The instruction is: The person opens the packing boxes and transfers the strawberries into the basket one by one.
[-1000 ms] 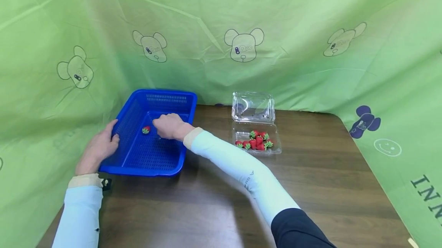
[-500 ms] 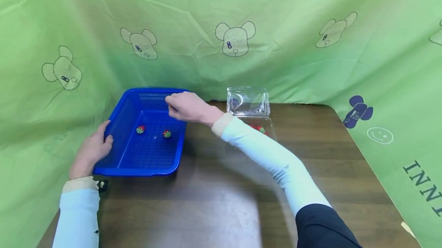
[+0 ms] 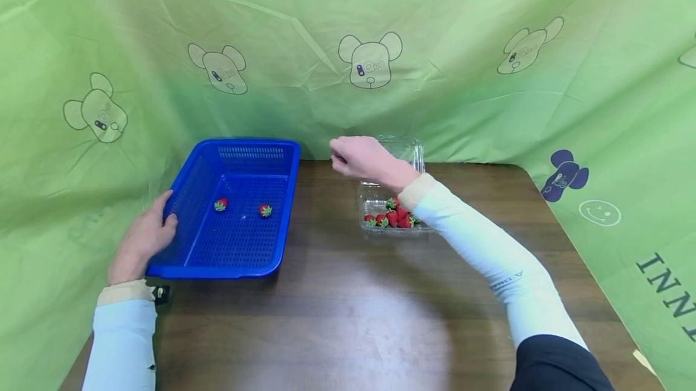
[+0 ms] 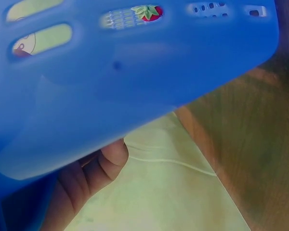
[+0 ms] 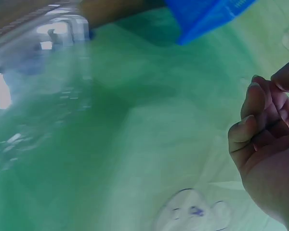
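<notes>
While the left hand [image 3: 142, 237] grips the left rim of the blue basket [image 3: 217, 272], the right hand [image 3: 361, 158] hangs in the air between that basket and the clear box [image 3: 372, 203], its fingers curled in on themselves and the thumb close to the fingertips. Inside the basket, one strawberry [image 3: 220, 205] lies near the left wall, and a second strawberry [image 3: 264, 211] lies nearer the right. The basket stands by the left back corner of the wooden table [image 3: 337, 306]. Near the table's back edge sits the box, its lid [image 3: 405, 148] raised and partly hidden by the right hand; a cluster of strawberries [image 3: 391, 217] lies toward the box's front edge. White sleeves [image 3: 489, 252] cover both forearms. Green cloth [image 3: 293, 107] printed with animal heads rises beyond the back edge.
</notes>
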`<state>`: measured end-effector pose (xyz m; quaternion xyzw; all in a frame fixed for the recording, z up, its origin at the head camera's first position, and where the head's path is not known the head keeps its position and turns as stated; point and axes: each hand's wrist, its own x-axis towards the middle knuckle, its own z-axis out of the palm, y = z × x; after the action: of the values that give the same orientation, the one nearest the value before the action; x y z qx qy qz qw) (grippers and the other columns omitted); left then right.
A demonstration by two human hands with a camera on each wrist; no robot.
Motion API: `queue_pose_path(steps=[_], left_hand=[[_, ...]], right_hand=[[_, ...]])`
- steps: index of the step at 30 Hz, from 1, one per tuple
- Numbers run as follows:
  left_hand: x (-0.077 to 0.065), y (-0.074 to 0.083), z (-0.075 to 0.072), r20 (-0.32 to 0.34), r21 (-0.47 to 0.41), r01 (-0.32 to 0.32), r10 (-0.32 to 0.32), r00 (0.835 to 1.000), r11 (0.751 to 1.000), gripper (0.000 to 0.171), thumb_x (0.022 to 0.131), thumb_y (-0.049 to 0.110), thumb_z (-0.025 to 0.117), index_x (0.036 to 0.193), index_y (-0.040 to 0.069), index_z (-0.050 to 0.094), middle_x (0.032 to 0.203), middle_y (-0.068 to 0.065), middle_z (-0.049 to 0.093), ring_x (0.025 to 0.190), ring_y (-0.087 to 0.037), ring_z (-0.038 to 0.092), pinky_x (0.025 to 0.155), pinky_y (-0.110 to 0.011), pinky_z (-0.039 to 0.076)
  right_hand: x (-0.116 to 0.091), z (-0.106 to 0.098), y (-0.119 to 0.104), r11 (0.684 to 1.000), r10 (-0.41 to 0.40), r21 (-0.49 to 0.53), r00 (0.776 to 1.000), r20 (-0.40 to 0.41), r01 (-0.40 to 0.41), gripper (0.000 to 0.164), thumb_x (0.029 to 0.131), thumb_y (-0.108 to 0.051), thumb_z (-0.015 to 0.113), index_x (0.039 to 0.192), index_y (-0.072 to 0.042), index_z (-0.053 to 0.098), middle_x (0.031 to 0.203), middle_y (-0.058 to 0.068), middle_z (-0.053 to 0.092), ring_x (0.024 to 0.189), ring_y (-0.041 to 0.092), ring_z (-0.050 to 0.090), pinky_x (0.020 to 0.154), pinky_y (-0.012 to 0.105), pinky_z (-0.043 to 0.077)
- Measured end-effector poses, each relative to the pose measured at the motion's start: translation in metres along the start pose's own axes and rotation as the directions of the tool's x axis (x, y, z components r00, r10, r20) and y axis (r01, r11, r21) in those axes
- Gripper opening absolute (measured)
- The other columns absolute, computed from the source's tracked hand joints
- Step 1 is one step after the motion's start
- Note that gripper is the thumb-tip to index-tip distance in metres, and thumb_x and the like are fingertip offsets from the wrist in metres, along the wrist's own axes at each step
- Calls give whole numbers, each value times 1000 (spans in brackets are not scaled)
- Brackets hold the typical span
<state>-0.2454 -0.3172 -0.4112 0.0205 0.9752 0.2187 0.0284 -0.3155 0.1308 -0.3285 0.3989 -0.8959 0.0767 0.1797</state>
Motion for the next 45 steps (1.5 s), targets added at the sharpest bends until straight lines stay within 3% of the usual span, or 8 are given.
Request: queue_pose_path(steps=[3,6,9,16,20,24,30,45], left_hand=[[-1,-1,0,-1,3,6,-6,1000,1000,61,101,27,30,155,11,4,138,-44,34,117,-61,40,89,-68,37],[-3,-1,-1,1,0,14,-14,1000,1000,62,101,28,30,155,12,3,138,-44,34,117,-61,40,88,-68,37],[-6,-1,-2,-1,-3,17,-17,1000,1000,62,101,28,30,155,11,3,137,-45,33,117,-62,39,88,-69,37],[-8,-2,-3,3,-3,15,-15,1000,1000,62,102,28,30,154,10,3,137,-45,33,116,-62,40,88,-69,37],[-9,-3,-3,20,-7,20,-20,1000,1000,62,102,30,29,154,10,2,138,-44,32,115,-61,41,86,-68,38],[-10,-5,-2,33,-7,27,-27,999,1000,63,102,31,29,155,11,1,140,-44,31,115,-61,41,85,-68,38],[-11,-7,0,9,4,12,-12,1000,1000,62,102,29,30,154,10,4,138,-44,33,115,-61,41,86,-67,38],[-3,-1,0,36,2,32,-32,999,999,63,102,34,27,155,15,-1,140,-43,31,114,-61,43,84,-68,40]], right_hand=[[-19,3,9,999,44,8,996,83,-45,16,88,-9,52,73,-13,46,66,-1,47,59,12,44,52,26,44],[-34,6,16,991,115,40,966,231,-127,13,90,-13,53,78,-13,51,70,-1,54,62,14,51,56,27,47],[-45,10,21,975,172,59,897,407,-214,6,90,-17,60,92,-11,61,85,2,66,72,16,61,66,31,54],[-66,30,25,929,220,69,695,685,-362,44,87,-21,68,129,-9,57,121,12,66,86,20,67,86,38,55],[-79,44,25,927,201,71,648,734,-368,47,85,-23,71,129,-11,57,104,8,69,74,16,66,80,33,54],[-87,58,27,949,166,62,656,736,-310,33,82,-26,73,113,-16,66,81,-1,66,68,11,61,69,28,51],[-96,71,32,967,110,85,690,715,-241,15,78,-21,72,92,-20,67,76,-6,63,69,10,56,62,25,47],[-95,60,36,949,136,111,700,701,-296,28,80,-15,68,108,-15,68,86,0,70,66,9,60,63,23,51]])
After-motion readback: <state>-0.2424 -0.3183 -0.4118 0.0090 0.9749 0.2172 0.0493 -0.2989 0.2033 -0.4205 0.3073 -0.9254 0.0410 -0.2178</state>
